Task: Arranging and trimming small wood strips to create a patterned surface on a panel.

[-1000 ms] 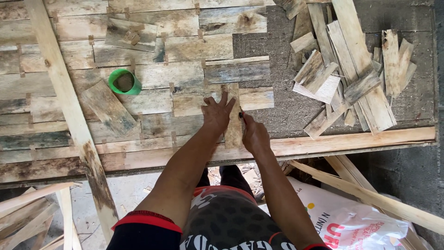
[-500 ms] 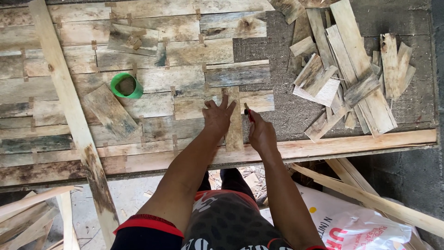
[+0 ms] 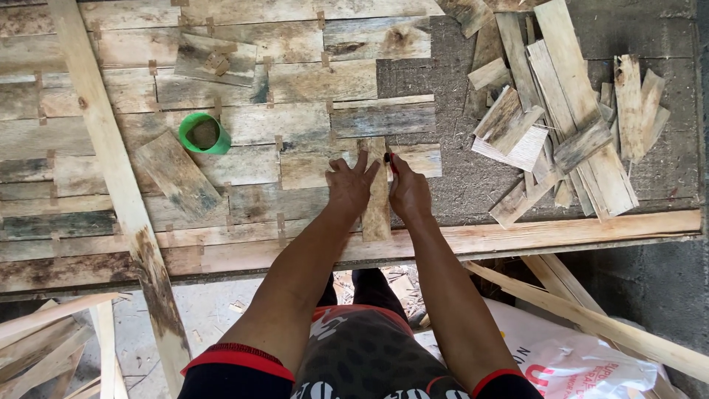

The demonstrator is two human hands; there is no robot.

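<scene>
The left hand (image 3: 350,185) lies flat with its fingers spread, palm pressed down on a narrow upright wood strip (image 3: 377,203) and on the weathered boards beside it, gripping nothing. The right hand (image 3: 408,193) is curled around a small red-tipped pencil (image 3: 391,162), whose point sits at the strip's right edge near its upper end. The strip stands lengthwise away from the person, crossing several horizontal planks, its lower end reaching the pale front rail (image 3: 517,233) of the surface. Around the hands, the surface (image 3: 443,185) is covered on its left and middle by rows of grey and brown reclaimed planks (image 3: 295,125) laid side by side, with small wooden spacers between them. To the left of the hands a loose short board (image 3: 173,171) lies at a slant on the planks, and just above it stands a green cup (image 3: 201,133), open end up. Another loose board (image 3: 214,60) rests near the top. A long pale batten (image 3: 111,162) runs diagonally across the left side and over the front edge. To the right, well apart from the hands, a heap of offcut slats (image 3: 561,111) lies on the bare dark part of the surface. Below the edge, a white printed sack (image 3: 583,362) lies on the floor by more battens.
</scene>
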